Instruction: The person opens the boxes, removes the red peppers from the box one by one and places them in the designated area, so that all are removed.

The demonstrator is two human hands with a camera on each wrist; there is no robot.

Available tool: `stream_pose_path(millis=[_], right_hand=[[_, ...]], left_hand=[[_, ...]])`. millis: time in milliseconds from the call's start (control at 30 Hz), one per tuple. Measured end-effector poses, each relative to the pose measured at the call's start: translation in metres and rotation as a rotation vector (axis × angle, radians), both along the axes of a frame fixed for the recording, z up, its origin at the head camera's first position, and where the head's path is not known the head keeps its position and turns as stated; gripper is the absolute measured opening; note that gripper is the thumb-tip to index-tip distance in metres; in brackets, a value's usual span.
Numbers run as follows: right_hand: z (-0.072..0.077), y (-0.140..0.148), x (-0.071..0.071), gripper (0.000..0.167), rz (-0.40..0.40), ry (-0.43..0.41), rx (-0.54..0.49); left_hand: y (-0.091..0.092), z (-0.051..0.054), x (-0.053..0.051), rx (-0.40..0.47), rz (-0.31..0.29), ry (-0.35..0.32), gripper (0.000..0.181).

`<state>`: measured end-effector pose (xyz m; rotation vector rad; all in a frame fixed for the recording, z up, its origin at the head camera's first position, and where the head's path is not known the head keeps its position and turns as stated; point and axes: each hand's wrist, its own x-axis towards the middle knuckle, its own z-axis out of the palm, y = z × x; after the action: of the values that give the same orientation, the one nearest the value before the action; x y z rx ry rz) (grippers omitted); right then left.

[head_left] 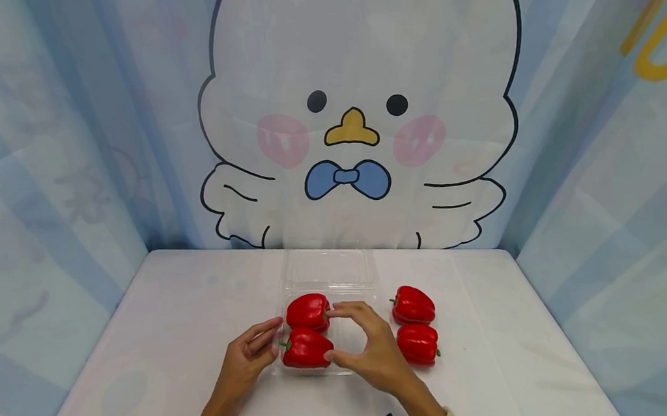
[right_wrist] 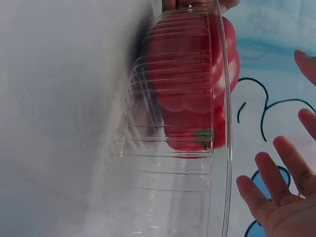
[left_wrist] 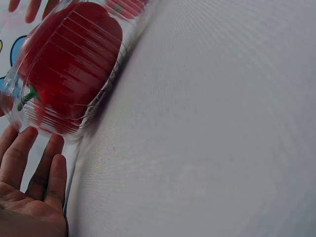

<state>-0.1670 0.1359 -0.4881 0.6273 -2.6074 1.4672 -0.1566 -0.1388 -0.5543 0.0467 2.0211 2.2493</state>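
Note:
Two red bell peppers sit in the left half of a clear plastic clamshell box (head_left: 346,369), the far one (head_left: 306,311) behind the near one (head_left: 306,348). My left hand (head_left: 249,353) is at the box's left side, its fingertips at the wall; the left wrist view shows its fingers (left_wrist: 57,177) extended beside the box. Above the box's right half, my right hand (head_left: 380,354) has its thumb and fingers spread wide near the peppers. In the right wrist view, that hand (right_wrist: 286,197) holds nothing and its fingers stand apart from the peppers.
Two more red bell peppers, a far one (head_left: 414,305) and a near one (head_left: 419,345), lie on the white table (head_left: 498,352) right of the box. The box's clear lid (head_left: 329,270) is folded back toward the cartoon-printed curtain (head_left: 350,50).

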Motion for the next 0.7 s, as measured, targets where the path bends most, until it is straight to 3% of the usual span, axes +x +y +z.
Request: stream_pose_path(millis=[433, 700], right_hand=[[-0.012, -0.017, -0.002, 0.065, 0.113, -0.001, 0.037], [-0.011, -0.023, 0.000, 0.066, 0.097, -0.084, 0.115]], left_hand=[[-0.001, -0.001, 0.000, -0.012, -0.005, 0.038, 0.058], [-0.001, -0.002, 0.000, -0.008, -0.012, 0.043, 0.057]])
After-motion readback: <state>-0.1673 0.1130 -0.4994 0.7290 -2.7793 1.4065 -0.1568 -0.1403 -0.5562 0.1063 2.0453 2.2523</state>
